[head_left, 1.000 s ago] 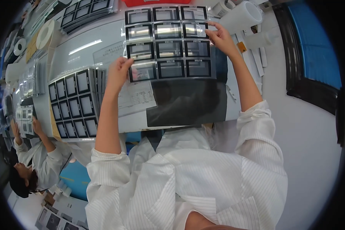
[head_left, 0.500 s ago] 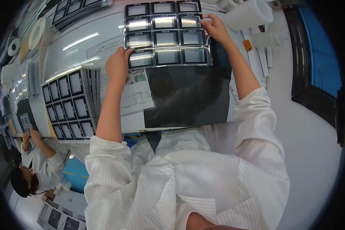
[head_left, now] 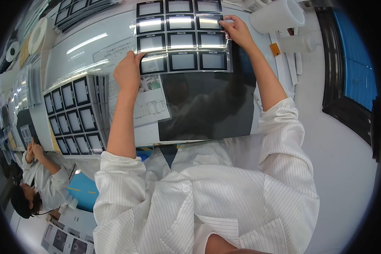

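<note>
Nearest is the person's white striped coat (head_left: 207,203), both bare forearms reaching up over a black mat (head_left: 207,106) on the white table (head_left: 326,139). The left hand (head_left: 128,73) pinches the left edge of a clear sheet of small black-framed screens (head_left: 183,37), and the right hand (head_left: 237,30) pinches its right edge; the sheet seems to lie flat at the mat's far end. Since half a second ago the sheet has moved slightly farther up the table. A printed paper (head_left: 146,106) lies beside the mat, and a tray of similar screens (head_left: 74,118) sits left. A white roll (head_left: 279,16) stands beyond. Another worker (head_left: 38,182) sits at far left.
</note>
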### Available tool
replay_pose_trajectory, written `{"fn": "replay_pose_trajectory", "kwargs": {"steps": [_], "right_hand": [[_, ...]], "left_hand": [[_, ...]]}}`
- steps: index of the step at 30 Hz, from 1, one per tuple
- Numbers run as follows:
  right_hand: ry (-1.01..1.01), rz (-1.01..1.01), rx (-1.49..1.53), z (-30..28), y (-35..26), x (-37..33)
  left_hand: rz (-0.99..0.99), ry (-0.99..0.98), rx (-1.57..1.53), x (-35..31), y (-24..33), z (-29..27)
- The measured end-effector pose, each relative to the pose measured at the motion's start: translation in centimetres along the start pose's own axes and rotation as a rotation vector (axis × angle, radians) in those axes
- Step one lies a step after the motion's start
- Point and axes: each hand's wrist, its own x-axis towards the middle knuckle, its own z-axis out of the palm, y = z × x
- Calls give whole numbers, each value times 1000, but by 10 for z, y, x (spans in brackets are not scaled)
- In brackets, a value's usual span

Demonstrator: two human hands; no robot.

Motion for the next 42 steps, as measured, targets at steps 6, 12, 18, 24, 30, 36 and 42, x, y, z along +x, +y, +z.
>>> {"fn": "replay_pose_trajectory", "kwargs": {"steps": [6, 12, 18, 24, 30, 36, 42], "right_hand": [[26, 25, -50, 2, -4, 0], [205, 102, -233, -5, -8, -14], [276, 58, -455, -5, -8, -23], [304, -1, -596, 2, -2, -9], [407, 113, -622, 5, -6, 37], [222, 420, -795, 11, -36, 45], [126, 500, -873, 26, -51, 19]], "left_hand": [[-1, 30, 111, -2, 4, 2], [52, 115, 140, -7, 1, 11], [38, 126, 110, -8, 2, 11], [45, 182, 46, -9, -1, 11], [35, 238, 36, -8, -1, 15], [193, 289, 4, -7, -9, 20], [196, 314, -85, -5, -14, 24]]}}
